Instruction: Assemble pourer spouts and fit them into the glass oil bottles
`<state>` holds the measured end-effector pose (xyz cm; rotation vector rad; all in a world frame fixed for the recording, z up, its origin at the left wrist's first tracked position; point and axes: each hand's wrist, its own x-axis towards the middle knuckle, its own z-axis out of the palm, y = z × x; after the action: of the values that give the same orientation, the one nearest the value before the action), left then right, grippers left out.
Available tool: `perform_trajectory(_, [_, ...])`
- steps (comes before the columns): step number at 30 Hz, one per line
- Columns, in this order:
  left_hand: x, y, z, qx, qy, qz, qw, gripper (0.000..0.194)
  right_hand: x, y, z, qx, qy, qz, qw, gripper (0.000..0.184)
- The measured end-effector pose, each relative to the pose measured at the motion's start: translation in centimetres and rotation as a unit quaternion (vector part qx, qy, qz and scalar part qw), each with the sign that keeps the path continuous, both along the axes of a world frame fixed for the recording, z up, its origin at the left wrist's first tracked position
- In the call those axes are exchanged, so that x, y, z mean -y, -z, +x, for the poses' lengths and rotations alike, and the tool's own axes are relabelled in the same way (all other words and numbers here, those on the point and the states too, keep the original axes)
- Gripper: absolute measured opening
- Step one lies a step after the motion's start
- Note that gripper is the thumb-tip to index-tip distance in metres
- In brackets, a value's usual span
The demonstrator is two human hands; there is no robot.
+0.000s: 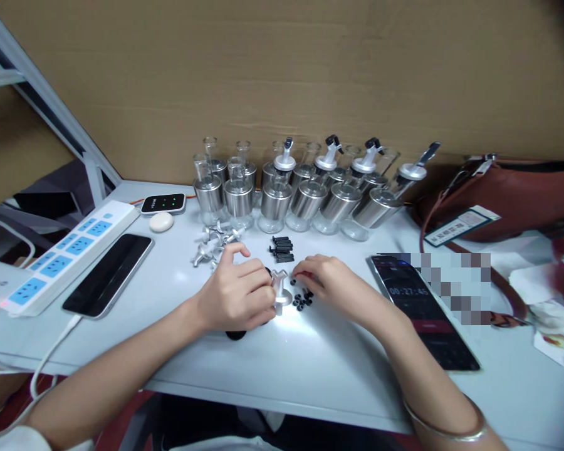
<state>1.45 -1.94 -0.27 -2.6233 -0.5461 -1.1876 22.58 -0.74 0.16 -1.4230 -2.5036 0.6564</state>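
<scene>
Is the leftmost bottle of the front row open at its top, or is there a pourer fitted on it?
Open: this bottle ends in a bare glass neck; the fitted silver pourer tops are all farther right.

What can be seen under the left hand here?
Part of a dark rounded thing shows beneath the left hand; the rest is covered, so what it is can't be told. A silver fitting juts out beside the fingers; any part within them is hidden.
</scene>
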Motion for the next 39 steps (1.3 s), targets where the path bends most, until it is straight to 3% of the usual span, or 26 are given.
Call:
perform_trajectory(18, [0.05, -0.02, -0.04, 0.001, 0.004, -0.001, 1.0, 0.011, 0.14, 0.27, -0.24, -0.039, -0.045, 0.019, 0.998, 0.016])
perform_trajectory(27, [0.02, 0.06, 0.01, 0.002, 0.001, -0.001, 1.0, 0.011, 0.03, 0.73, -0.21, -0.021, -0.012, 0.017, 1.0, 0.017])
perform_trajectory(34, [0.03, -0.02, 0.01, 0.002, 0.001, 0.003, 1.0, 0.011, 0.04, 0.25, -0.28, -0.052, 0.021, 0.077, 0.995, 0.016])
perform_trajectory(39, [0.02, -0.1, -0.06, 0.003, 0.001, -0.001, 1.0, 0.011, 0.0, 0.04, -0.26, 0.016, 0.042, 0.023, 0.999, 0.009])
